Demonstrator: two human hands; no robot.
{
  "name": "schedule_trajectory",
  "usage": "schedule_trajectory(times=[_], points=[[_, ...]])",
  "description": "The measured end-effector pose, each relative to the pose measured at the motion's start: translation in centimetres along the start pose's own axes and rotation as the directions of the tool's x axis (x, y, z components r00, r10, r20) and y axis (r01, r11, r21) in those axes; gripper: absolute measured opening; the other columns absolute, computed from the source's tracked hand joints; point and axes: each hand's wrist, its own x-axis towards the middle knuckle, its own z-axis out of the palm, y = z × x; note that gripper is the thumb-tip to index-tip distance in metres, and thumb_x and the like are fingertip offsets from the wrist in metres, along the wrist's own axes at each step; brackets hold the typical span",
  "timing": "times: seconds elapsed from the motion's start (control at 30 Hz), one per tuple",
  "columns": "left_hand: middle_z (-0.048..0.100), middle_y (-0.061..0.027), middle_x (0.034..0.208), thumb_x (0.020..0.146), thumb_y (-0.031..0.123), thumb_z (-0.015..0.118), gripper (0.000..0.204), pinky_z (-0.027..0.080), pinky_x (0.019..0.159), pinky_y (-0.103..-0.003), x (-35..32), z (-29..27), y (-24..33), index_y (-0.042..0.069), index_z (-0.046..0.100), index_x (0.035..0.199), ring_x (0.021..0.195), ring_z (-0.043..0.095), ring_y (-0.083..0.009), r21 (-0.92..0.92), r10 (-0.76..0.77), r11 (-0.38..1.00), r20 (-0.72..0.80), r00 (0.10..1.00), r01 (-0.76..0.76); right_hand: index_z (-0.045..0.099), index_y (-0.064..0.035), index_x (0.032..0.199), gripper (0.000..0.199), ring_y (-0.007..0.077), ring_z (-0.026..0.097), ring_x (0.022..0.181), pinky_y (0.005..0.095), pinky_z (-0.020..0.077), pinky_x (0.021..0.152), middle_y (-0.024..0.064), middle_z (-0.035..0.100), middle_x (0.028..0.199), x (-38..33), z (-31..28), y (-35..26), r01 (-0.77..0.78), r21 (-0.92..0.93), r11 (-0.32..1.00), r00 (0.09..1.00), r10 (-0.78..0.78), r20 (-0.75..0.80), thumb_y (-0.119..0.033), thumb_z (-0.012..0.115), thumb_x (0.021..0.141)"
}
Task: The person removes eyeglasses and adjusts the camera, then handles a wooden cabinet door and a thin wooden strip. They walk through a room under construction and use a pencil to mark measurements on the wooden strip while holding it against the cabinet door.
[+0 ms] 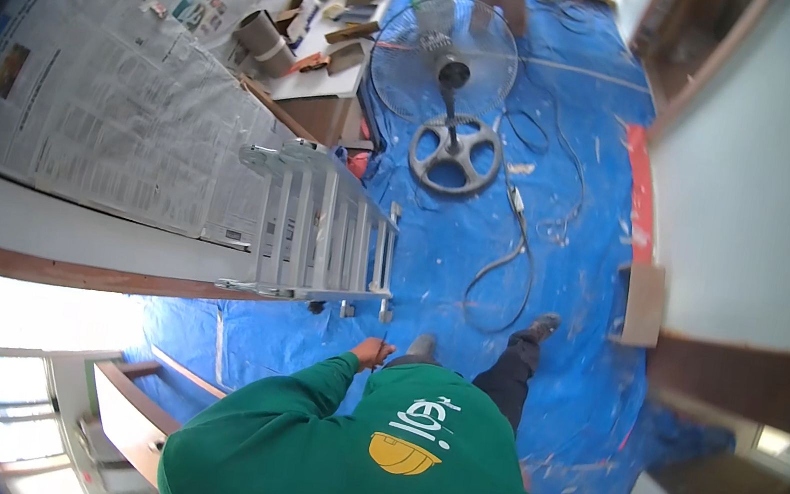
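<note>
Ladder (325, 227) of silver metal is standing on the blue sheeting (443, 264), ahead of me and to my left. Its long axis is running left to right in my view: the feet are pointing right, close to my left hand (371, 353), while the broader, nearer end is pointing left toward the newspaper sheets (120, 117). Its rungs are lying crosswise to that line. My left fingers are curling near my waist, just short of the ladder's feet; whether I am grasping anything, I cannot tell. My right hand is lying outside the view, so I cannot tell its grip either.

Beyond the ladder, a white worktop (322, 85) is carrying a cluttered row of tools. A pedestal fan (455, 76) is standing straight ahead on its round base. Between it and my shoes, a grey cable (525, 294) is looping across the sheeting, lying in the way forward. To my right, a tan box-like piece (645, 305) is sitting by the wall.
</note>
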Motion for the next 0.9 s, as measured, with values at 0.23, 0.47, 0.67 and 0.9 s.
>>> schedule_trajectory(times=[0.23,0.47,0.67,0.9], points=[[0.065,-0.0077,0.091,0.096,0.047,0.071,0.040,0.052,0.063,-0.035,3.2,7.0,10.0,0.009,0.068,0.107,0.076,0.064,-0.0193,-0.218,-0.315,0.937,-0.196,0.929,0.272,0.069,-0.0056,0.104,0.029,0.0370,0.070,0.081,0.0530,0.0546,0.076,0.0171,0.071,0.093,9.9,-18.2,6.7,-0.128,0.458,0.880,0.978,0.037,0.203,-0.028,0.068,0.087],[0.067,-0.0120,0.124,0.095,0.060,0.067,0.067,0.052,0.092,-0.036,6.4,17.4,30.5,0.010,0.062,0.140,0.112,0.065,-0.0248,-0.194,0.127,0.966,-0.225,0.966,-0.172,0.071,-0.0113,0.083,0.016,0.0315,0.069,0.074,0.0473,0.0538,0.067,0.0111,0.070,0.077,35.2,-49.5,27.4,0.211,-0.490,0.846,0.797,-0.439,-0.414,-0.027,0.071,0.082],[0.031,-0.0300,0.165,0.092,0.071,0.061,0.112,0.026,0.126,-0.043,11.9,21.4,47.7,-0.007,0.022,0.161,0.154,0.031,-0.0398,0.428,0.256,0.880,-0.062,0.965,-0.206,0.072,0.0018,0.104,0.040,0.0262,0.067,0.075,0.0418,0.0533,0.068,0.0168,0.069,0.084,49.3,-78.9,18.3,0.228,0.400,0.888,0.859,0.010,-0.512,-0.034,0.054,0.102],[0.041,-0.0245,0.162,0.088,0.075,0.057,0.107,0.035,0.122,-0.045,26.5,23.3,62.9,0.000,0.035,0.160,0.148,0.043,-0.0411,0.619,-0.113,0.761,-0.170,0.979,0.195,0.061,0.0013,0.138,0.059,0.0185,0.071,0.090,0.0322,0.0562,0.071,0.0150,0.074,0.104,55.6,-93.1,-8.8,0.365,0.522,0.771,0.931,-0.287,-0.227,-0.043,0.068,0.100]])
